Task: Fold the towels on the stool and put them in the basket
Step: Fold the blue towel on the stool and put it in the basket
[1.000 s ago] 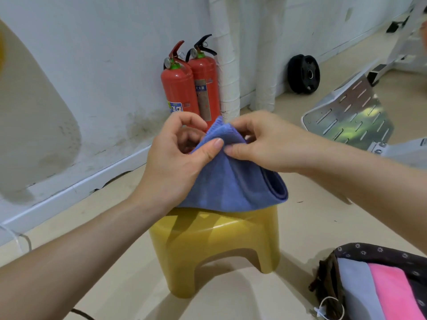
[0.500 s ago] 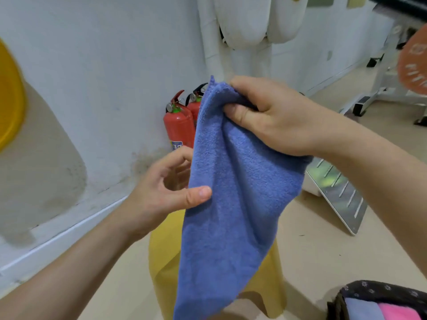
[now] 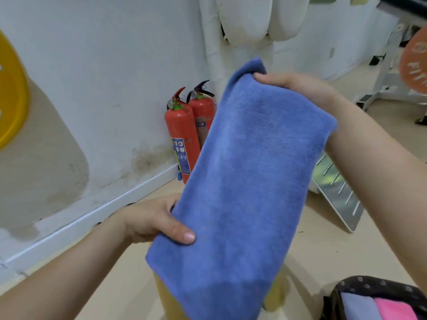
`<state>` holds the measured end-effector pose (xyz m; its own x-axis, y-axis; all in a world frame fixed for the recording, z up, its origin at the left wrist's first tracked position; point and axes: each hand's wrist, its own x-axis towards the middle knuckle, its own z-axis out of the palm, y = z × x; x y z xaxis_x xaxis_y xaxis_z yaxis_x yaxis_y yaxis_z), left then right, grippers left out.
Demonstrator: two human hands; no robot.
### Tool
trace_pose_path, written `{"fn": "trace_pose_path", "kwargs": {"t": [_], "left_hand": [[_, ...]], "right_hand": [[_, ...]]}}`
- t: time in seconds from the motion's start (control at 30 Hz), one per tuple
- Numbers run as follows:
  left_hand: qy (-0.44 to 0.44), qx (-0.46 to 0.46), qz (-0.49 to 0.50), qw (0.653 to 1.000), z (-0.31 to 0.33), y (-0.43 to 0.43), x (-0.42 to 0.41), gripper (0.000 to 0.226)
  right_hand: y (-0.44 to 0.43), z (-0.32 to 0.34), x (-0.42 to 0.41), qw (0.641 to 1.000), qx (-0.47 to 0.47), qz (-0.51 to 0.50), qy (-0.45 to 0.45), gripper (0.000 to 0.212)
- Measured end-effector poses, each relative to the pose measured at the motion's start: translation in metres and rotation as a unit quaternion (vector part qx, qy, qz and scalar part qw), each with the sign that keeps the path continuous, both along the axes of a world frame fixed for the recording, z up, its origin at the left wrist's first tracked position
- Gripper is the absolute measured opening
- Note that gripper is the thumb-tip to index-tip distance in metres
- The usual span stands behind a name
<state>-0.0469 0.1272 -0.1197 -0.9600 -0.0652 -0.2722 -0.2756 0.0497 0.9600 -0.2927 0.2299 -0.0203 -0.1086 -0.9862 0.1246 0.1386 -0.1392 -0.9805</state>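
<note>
Blue towel point(image 3: 249, 172) held up in the air in front of the camera, stretched on a slant between both hands. Right hand point(image 3: 298, 88) at the top, closed on the upper edge near the top corner; the cloth drapes over the back of the wrist and hides most of the fingers. Left hand point(image 3: 152, 222) lower down at the towel's left edge, clamped on it with the thumb point(image 3: 182, 234) pressed flat on the front face and the other fingers behind the cloth, out of sight.

Towel looks plush, plain blue, no pattern. It hangs as a long strip, top corner poking up above the right hand, lower end falling past the left hand and running out of the bottom of the frame. Whether it is one layer or doubled cannot be told.

Yellow stool point(image 3: 273, 296) directly below, mostly covered by the hanging towel; only bits of it show at either side. Towel's contact with the stool cannot be told.

Basket point(image 3: 379, 287) at bottom right on the floor, dark with a small flower print, well apart from the held towel. Inside it a grey-blue towel point(image 3: 355, 308) and a pink towel point(image 3: 392, 310) lie side by side.

Two red fire extinguishers point(image 3: 184, 139) stand against the white wall behind.
</note>
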Motion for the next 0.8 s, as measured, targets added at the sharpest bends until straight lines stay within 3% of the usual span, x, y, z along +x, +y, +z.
{"fn": "trace_pose_path", "kwargs": {"t": [0.07, 0.17, 0.27, 0.37, 0.47, 0.53, 0.6, 0.7, 0.8], "left_hand": [[0.026, 0.062, 0.078, 0.995, -0.010, -0.022, 0.018, 0.058], [0.060, 0.075, 0.184, 0.978, -0.019, -0.047, 0.046, 0.066], [0.069, 0.048, 0.245, 0.966, -0.018, -0.062, 0.069, 0.062], [0.107, 0.039, 0.239, 0.964, -0.011, -0.073, 0.081, 0.041], [0.105, 0.054, 0.348, 0.930, -0.020, -0.084, 0.076, 0.025], [0.050, 0.048, 0.394, 0.917, -0.041, -0.084, 0.064, 0.038], [-0.034, -0.004, 0.412, 0.910, -0.072, -0.082, 0.055, 0.049], [-0.149, -0.183, 0.457, 0.858, -0.099, -0.076, 0.044, 0.016], [-0.126, -0.295, 0.476, 0.819, -0.100, -0.073, 0.036, 0.021]], "right_hand": [[-0.002, -0.016, -0.014, 0.999, 0.018, -0.034, 0.008, 0.038], [-0.007, -0.047, -0.029, 0.981, 0.067, -0.098, 0.150, 0.022], [-0.013, -0.072, -0.029, 0.948, 0.106, -0.122, 0.275, 0.018], [-0.020, -0.082, -0.022, 0.956, 0.105, -0.138, 0.237, 0.018], [-0.032, -0.105, -0.017, 0.954, 0.134, -0.163, 0.211, 0.017], [-0.037, -0.138, -0.016, 0.933, 0.176, -0.174, 0.263, 0.021], [-0.040, -0.174, -0.019, 0.907, 0.215, -0.179, 0.314, 0.023], [-0.045, -0.209, -0.031, 0.881, 0.240, -0.204, 0.353, 0.027], [-0.052, -0.218, -0.039, 0.862, 0.245, -0.229, 0.380, 0.025]]}}
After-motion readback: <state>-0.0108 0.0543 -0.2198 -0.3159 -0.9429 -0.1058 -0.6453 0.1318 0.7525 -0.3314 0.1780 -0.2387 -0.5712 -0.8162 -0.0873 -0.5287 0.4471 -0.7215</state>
